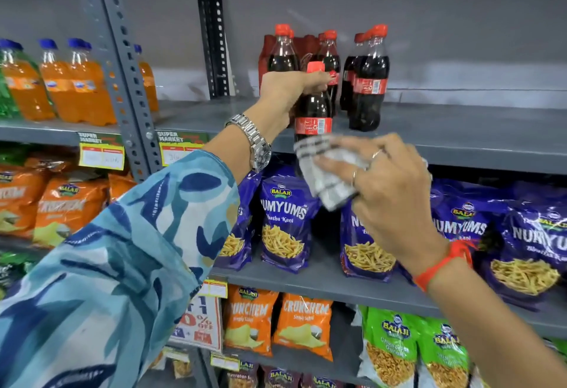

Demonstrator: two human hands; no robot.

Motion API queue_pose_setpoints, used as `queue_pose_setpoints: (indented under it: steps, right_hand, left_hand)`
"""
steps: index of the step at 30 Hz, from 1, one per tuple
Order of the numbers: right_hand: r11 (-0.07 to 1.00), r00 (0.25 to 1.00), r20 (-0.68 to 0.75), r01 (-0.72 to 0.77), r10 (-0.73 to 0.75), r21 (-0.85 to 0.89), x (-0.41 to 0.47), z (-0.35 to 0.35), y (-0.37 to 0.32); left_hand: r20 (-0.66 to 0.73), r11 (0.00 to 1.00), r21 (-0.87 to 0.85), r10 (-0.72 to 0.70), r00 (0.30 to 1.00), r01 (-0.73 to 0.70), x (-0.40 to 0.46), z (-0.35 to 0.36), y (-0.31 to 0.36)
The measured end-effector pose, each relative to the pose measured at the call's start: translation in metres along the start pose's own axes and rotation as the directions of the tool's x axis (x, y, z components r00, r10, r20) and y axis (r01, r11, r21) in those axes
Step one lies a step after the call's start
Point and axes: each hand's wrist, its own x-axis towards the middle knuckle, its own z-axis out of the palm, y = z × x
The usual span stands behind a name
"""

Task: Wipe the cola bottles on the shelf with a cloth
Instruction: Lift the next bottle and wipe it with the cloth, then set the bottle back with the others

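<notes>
My left hand [283,93] grips a cola bottle [313,108] by its neck, just under the red cap, holding it in front of the grey shelf [460,139]. My right hand [377,179] presses a grey-and-white striped cloth [325,169] against the bottle's lower part, below the red label. Several more cola bottles [368,80] with red caps stand behind on the same shelf, some in a red shrink-wrapped pack [270,53].
Orange soda bottles [70,84] fill the shelf to the left beyond a grey perforated upright [122,59]. Purple snack bags [283,219] sit on the shelf below, with orange bags [302,326] and green bags [389,347] lower down. Price tags [101,154] hang on the shelf edge.
</notes>
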Motion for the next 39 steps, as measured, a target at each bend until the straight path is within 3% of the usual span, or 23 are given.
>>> queue_pose_setpoints:
  steps: [2,5,8,10,14,24,39]
  right_hand:
    - [0.998,0.999,0.001,-0.041,0.041,-0.051,0.012,0.006,0.002]
    - [0.996,0.993,0.117,0.029,-0.019,-0.082,0.001,0.020,-0.004]
    - [0.986,0.945,0.283,0.169,-0.164,0.006,-0.025,0.022,-0.013]
    - [0.988,0.935,0.320,0.129,-0.150,0.087,-0.028,0.017,-0.012]
    - [0.992,0.961,0.260,0.069,-0.094,0.105,-0.007,0.003,-0.007]
    - [0.998,0.973,0.228,0.028,-0.039,0.052,0.008,0.008,0.006]
    - [0.999,0.990,0.140,-0.012,0.007,0.039,0.019,0.020,0.022]
  left_hand:
    - [0.014,1.000,0.006,0.002,1.000,-0.002,-0.002,0.003,0.000]
    - [0.036,0.999,-0.049,0.001,0.999,0.001,-0.003,0.004,0.004]
    - [0.016,0.996,-0.080,0.042,0.999,-0.041,0.001,-0.001,0.012]
    - [0.016,0.984,-0.165,0.065,0.998,-0.062,0.004,-0.002,0.020]
    - [0.065,0.962,-0.258,0.110,0.992,-0.090,0.016,0.002,0.039]
    - [0.163,0.986,-0.002,0.163,0.973,-0.165,0.049,0.034,0.034]
    - [0.226,0.984,0.101,0.123,0.966,-0.149,0.066,0.043,0.033]
